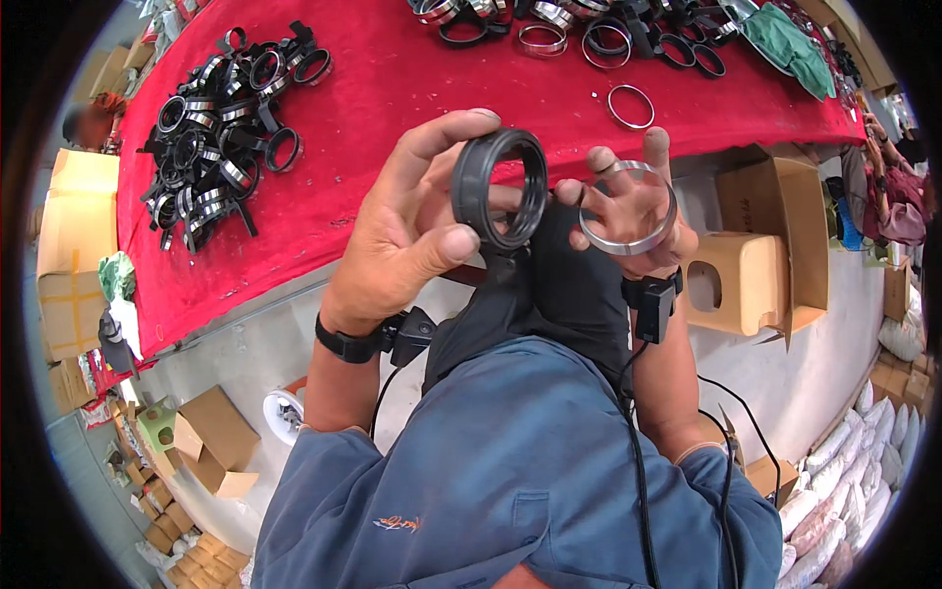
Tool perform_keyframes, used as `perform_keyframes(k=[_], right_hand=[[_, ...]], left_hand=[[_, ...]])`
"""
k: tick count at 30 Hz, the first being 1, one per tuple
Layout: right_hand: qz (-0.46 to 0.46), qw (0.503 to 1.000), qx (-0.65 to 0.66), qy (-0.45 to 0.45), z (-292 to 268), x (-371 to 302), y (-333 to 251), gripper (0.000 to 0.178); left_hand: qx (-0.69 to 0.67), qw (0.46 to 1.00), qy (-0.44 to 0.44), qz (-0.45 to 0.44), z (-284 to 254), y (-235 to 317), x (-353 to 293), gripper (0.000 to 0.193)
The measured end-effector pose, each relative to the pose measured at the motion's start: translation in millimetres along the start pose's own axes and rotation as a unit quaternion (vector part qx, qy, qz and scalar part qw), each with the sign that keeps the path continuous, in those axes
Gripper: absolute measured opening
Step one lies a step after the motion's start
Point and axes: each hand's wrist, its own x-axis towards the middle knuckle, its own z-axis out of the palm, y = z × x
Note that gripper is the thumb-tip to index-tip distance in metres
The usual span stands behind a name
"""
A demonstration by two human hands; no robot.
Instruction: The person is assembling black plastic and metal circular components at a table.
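Note:
My left hand (388, 231) grips a thick black ring (473, 187), its thumb and fingers around the outer wall. The ring's opening is tilted toward my right hand. A thin shiny metal ring (628, 246) is in my right hand (631, 204), with the thumb and fingers curled about it and the palm showing through. The two rings are close together but apart, in front of the near edge of the red-covered table (373, 79). A loose metal ring (634, 127) lies on the cloth beyond my right hand.
A pile of black and metal ring parts (211, 147) lies at the table's left, with more ring parts (545, 39) along the far side. Green cloth (791, 47) lies far right. A cardboard box (807, 236) stands right of my knees. Cables hang by my right arm.

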Motion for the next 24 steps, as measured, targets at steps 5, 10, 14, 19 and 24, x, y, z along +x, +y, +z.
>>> perform_keyframes(k=[5, 10, 14, 19, 24], right_hand=[[0.024, 0.950, -0.203, 0.234, 45.2, 17.6, -8.3, 0.101], [-0.027, 0.902, -0.356, 0.244, 65.1, 24.8, 2.1, 0.099], [-0.057, 0.874, -0.431, 0.219, 66.4, 19.6, 4.6, 0.095], [-0.080, 0.860, -0.465, 0.197, 65.8, 17.0, 7.6, 0.086], [-0.069, 0.837, -0.518, 0.163, 64.8, 18.0, 8.2, 0.074]], left_hand=[[-0.029, 0.999, -0.005, -0.035, 4.5, -9.8, 2.7, 0.106], [-0.044, 0.999, 0.007, -0.024, 4.6, -19.1, 7.2, 0.092], [-0.012, 1.000, 0.001, 0.019, 5.0, -23.1, 8.7, 0.091], [0.085, 0.993, -0.018, 0.085, 7.0, -24.4, 7.1, 0.087], [0.210, 0.973, -0.008, 0.094, 11.2, -22.8, 7.2, 0.083]])
